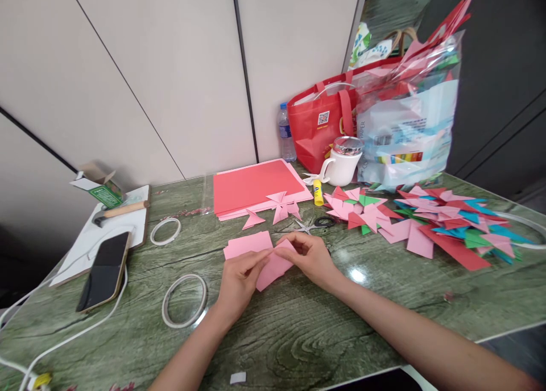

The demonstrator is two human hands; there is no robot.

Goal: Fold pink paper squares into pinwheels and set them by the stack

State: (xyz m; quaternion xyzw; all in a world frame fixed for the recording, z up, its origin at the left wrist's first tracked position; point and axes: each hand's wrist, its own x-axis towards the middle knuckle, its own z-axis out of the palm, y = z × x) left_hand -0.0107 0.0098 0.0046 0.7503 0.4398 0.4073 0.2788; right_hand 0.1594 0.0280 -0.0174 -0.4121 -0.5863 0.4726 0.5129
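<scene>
Between my two hands is a small piece of pink paper [285,253], pinched along its upper edge. My left hand [242,277] is closed on its left side, thumb against forefinger. On the right corner my right hand [310,257] is closed, fingertips curled over the paper. Right below and behind it lie more pink paper pieces [247,244] on the table. Folded pink paper shapes [279,208] rest just beyond, by a stack of red and pink sheets [251,186]. Scissors with black handles [324,222] lie close past my right hand.
At right are heaps of folded colored paper [460,214], a glue stick [318,192], a white mug [343,166], a red bag [311,138] and a water bottle [285,132]. Tape rolls [184,301], a phone [104,271], a cable and a hammer [121,211] lie at left.
</scene>
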